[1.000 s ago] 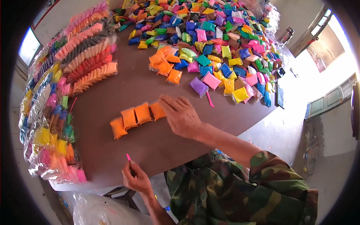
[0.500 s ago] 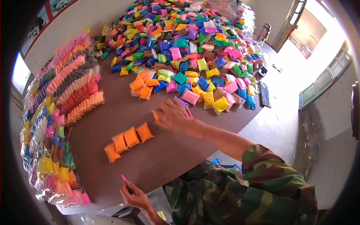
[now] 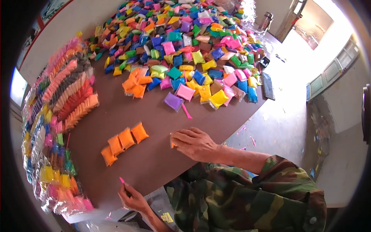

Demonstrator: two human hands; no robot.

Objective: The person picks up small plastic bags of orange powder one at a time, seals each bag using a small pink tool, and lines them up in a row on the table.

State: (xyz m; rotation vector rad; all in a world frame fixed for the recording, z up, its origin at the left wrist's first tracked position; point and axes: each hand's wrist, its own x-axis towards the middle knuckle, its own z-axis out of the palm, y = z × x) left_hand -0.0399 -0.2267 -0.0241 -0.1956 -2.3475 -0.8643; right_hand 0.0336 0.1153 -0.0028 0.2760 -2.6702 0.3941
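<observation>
My right hand is over the brown table, fingers curled over an orange packet, of which only a small edge shows at the fingertips. At the table's front edge my left hand pinches a small pink plastic stick, its tip pointing up and the rest hidden by the fingers. Between the hands and farther in lies a slanting row of several soft orange packets, overlapping each other. A purple packet and a pink plastic tool lie beyond my right hand.
A large heap of multicoloured packets covers the back of the table. Orange packets form a small pile at its front. Bagged rows of packets line the left side. A dark flat object lies at the right edge.
My right hand has moved toward me and slightly right with the orange packet, uncovering the purple packet. My left hand still holds the pink stick. The view has shifted slightly.
</observation>
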